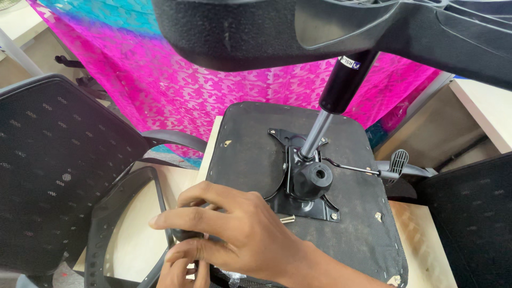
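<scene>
The right hand (pixel 234 229) reaches in from the lower right, palm down, its fingers (pixel 181 218) curled together over a dark part at the near left edge of the upturned chair seat (pixel 256 154). Below it the left hand (pixel 181 269) shows only in part; how its fingers sit cannot be told. Just beyond the right fingers lies the black metal mechanism plate (pixel 304 200), with the gas lift cylinder (pixel 330 106) rising from it. Left of the fingers curves an armrest frame (pixel 114 213) on the worktop (pixel 138 240).

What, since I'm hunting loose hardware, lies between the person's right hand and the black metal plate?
In the head view, a small silver bolt lies on the seat underside, between the right hand and the black metal plate.
</scene>
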